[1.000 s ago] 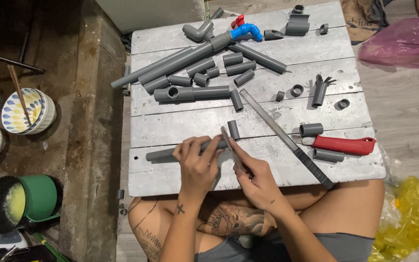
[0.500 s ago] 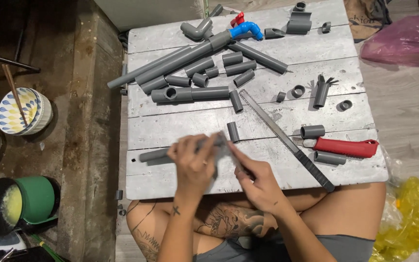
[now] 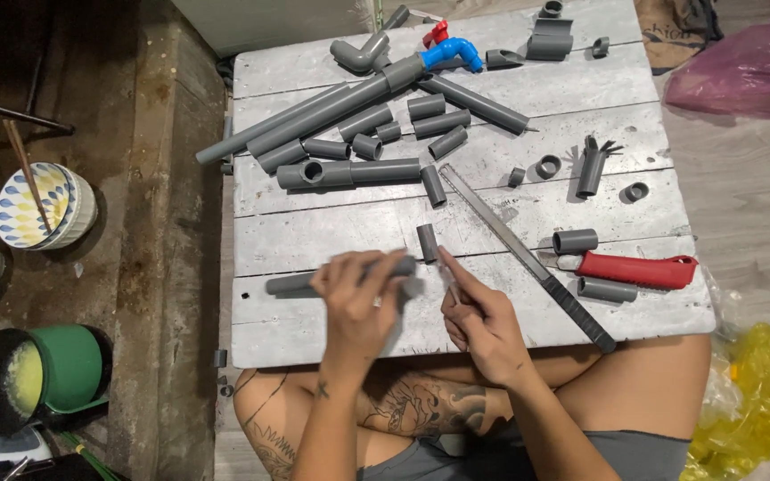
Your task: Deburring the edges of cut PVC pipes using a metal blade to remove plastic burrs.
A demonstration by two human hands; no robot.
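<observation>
My left hand (image 3: 358, 303) is wrapped around a grey plastic pipe (image 3: 291, 284) that lies crosswise on the near part of a grey wooden board (image 3: 331, 232). The hand is motion-blurred. My right hand (image 3: 479, 316) is closed on a thin pale stick-like tool (image 3: 446, 267), its tip close to the pipe's right end. A short grey pipe piece (image 3: 427, 242) lies just beyond both hands. The board sits in front of my crossed legs.
A long flat file with a black handle (image 3: 528, 258) and a red-handled tool (image 3: 639, 270) lie to the right. Several grey pipes and fittings, with a blue elbow (image 3: 452, 49), fill the far half. Bowls (image 3: 33, 205) and a green pot (image 3: 64, 370) stand on the left floor.
My left hand has slid along the pipe and closed further over it. The right hand has held its place with the thin tool at the pipe's end.
</observation>
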